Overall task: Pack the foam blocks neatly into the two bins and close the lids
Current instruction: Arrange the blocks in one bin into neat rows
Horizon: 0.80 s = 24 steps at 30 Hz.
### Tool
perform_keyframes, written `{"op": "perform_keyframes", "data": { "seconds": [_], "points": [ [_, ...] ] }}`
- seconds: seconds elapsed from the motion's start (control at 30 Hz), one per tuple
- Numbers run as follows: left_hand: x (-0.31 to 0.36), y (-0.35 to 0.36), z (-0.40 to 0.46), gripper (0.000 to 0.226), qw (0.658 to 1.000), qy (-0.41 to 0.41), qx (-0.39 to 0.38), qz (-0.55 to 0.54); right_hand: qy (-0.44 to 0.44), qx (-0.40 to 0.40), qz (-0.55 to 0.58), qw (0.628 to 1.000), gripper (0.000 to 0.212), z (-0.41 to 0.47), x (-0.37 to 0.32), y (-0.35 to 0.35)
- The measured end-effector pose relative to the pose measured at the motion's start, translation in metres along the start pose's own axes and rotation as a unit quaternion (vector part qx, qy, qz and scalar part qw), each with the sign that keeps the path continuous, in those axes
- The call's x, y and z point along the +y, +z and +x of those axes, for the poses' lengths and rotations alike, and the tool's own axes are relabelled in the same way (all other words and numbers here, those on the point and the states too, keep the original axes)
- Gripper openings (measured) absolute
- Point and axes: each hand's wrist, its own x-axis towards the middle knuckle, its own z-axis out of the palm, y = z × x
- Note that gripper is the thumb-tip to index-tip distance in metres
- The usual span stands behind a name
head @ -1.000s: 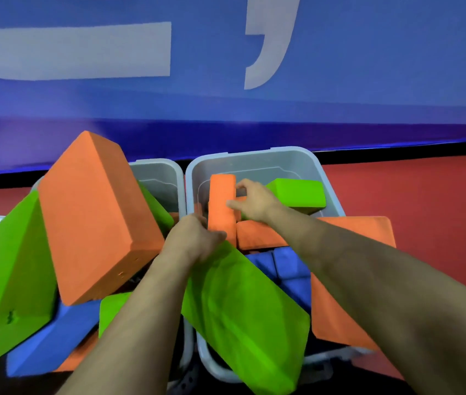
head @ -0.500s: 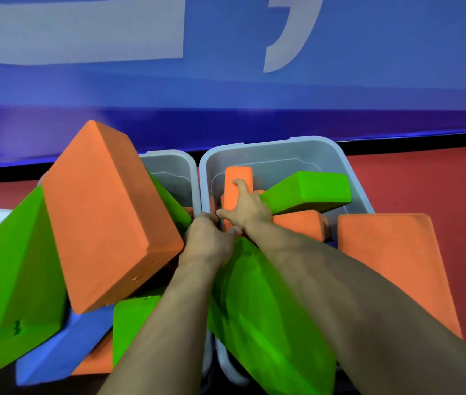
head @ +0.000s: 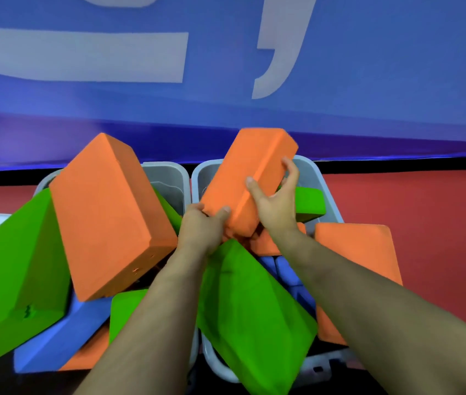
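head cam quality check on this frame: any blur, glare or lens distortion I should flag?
Head view: lighting even and soft, no glare or hard shadows; slight motion softness on the lifted orange block and both hands, left hand, right hand; the big green block nearest the lens looks smeared; wide-angle bowing shows in the wall banner and floor line.

Orange block (head: 250,178): matt foam, fine-grained surface, soft edges. Large orange block (head: 109,215) of the same matt foam shows small nicks near its lower corner; green block (head: 251,315) matt likewise. Right bin (head: 311,172): smooth grey plastic with a slight sheen.
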Motion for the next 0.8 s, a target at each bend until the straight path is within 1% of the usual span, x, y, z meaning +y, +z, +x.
{"op": "perform_keyframes", "data": {
  "seconds": [0.03,0.1,0.13,0.17,0.2,0.23,0.27,0.3,0.37,0.4,0.47,0.5,0.57,0.63,0.7,0.73,0.8],
  "points": [
    [0.003,0.001,-0.002,0.060,0.999,-0.020,-0.003,-0.043,0.027,-0.010,0.041,0.999,0.087,0.005,-0.002,-0.004],
    [0.003,0.006,0.001,0.094,0.989,-0.069,-0.012,-0.131,0.071,-0.002,0.116,0.991,0.094,0.015,-0.010,-0.011],
    [0.003,0.008,0.002,0.098,0.979,-0.090,-0.027,-0.179,0.101,-0.011,0.167,0.981,0.095,0.019,-0.016,-0.012],
    [0.005,0.008,-0.001,0.085,0.968,-0.095,-0.053,-0.226,0.126,-0.023,0.215,0.968,0.095,0.021,-0.018,-0.013],
    [0.009,0.007,-0.003,0.064,0.955,-0.098,-0.086,-0.267,0.149,-0.040,0.260,0.953,0.093,0.022,-0.019,-0.012],
    [0.013,0.007,-0.004,0.052,0.943,-0.088,-0.114,-0.300,0.167,-0.058,0.292,0.940,0.091,0.021,-0.019,-0.012],
    [0.017,0.006,-0.006,0.047,0.934,-0.080,-0.126,-0.326,0.173,-0.074,0.304,0.934,0.089,0.021,-0.021,-0.011],
    [0.019,0.005,-0.004,0.048,0.926,-0.071,-0.125,-0.350,0.170,-0.090,0.304,0.933,0.087,0.021,-0.020,-0.008],
    [0.026,0.004,-0.004,0.060,0.915,-0.059,-0.080,-0.392,0.161,-0.118,0.304,0.931,0.083,0.022,-0.016,-0.004],
    [0.029,0.005,-0.002,0.061,0.916,-0.049,-0.052,-0.395,0.158,-0.132,0.299,0.932,0.082,0.023,-0.014,-0.003],
    [0.031,0.006,0.003,0.058,0.923,-0.023,-0.001,-0.384,0.153,-0.153,0.252,0.943,0.080,0.026,-0.007,-0.004],
    [0.032,0.007,0.005,0.061,0.925,-0.008,0.022,-0.380,0.143,-0.159,0.208,0.954,0.080,0.027,-0.001,-0.006],
    [0.035,0.006,0.012,0.078,0.927,0.021,0.074,-0.368,0.118,-0.162,0.089,0.976,0.075,0.030,0.017,-0.010],
    [0.035,0.007,0.020,0.087,0.930,0.045,0.133,-0.341,0.091,-0.195,-0.037,0.976,0.066,0.038,0.034,-0.009],
    [0.032,0.009,0.025,0.085,0.931,0.048,0.177,-0.314,0.060,-0.262,-0.168,0.948,0.065,0.050,0.049,0.001],
    [0.028,0.010,0.028,0.084,0.934,0.043,0.189,-0.299,0.038,-0.294,-0.234,0.926,0.067,0.057,0.057,0.010],
    [0.021,0.014,0.035,0.088,0.942,0.034,0.198,-0.270,0.013,-0.357,-0.348,0.867,0.074,0.075,0.074,0.035]
  ]
}}
